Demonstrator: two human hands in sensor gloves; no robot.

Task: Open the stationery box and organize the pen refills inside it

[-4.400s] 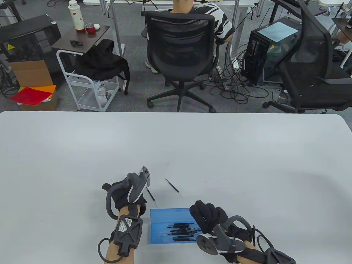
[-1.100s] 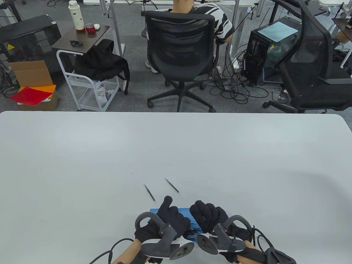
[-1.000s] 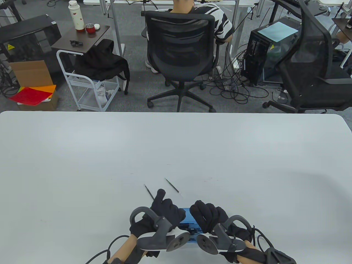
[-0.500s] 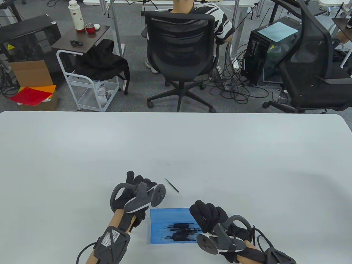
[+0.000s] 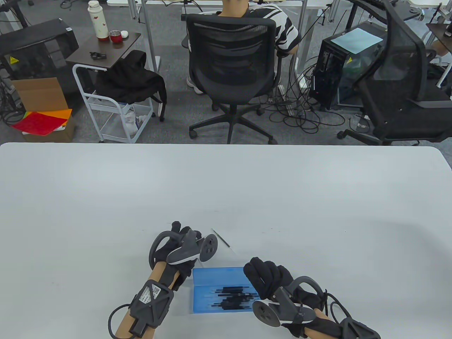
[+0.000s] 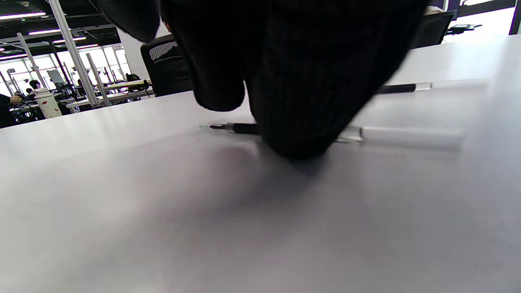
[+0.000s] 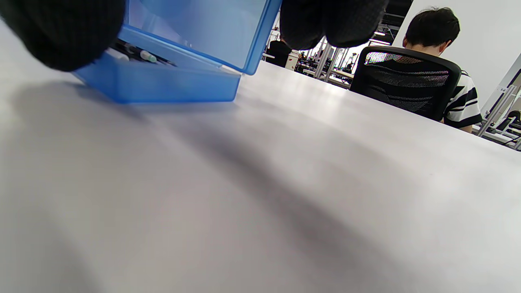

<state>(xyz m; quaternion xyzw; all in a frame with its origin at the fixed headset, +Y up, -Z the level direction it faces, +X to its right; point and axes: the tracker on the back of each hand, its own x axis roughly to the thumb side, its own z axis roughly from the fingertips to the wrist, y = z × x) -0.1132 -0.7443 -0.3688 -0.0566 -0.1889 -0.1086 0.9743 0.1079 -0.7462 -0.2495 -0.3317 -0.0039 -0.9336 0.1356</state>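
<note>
We record a white table [image 5: 226, 183] filling the lower half of the frame. Beyond its far edge, at top centre, a person in a striped shirt [image 5: 282, 21] sits in a black mesh office chair [image 5: 231, 60], back to the camera. At upper left we note a small dark side table [image 5: 106, 51] carrying a white flask [image 5: 97, 19] and a red cup [image 5: 115, 36]; a black garment [image 5: 130, 79] drapes over a white wire cart [image 5: 113, 113]. A cardboard box [image 5: 40, 93] and red sheets [image 5: 39, 122] lie at far left. At upper right stand a computer tower [image 5: 339, 70], a second black chair [image 5: 399, 81] and tangled cables [image 5: 300, 113] on grey carpet.
</note>
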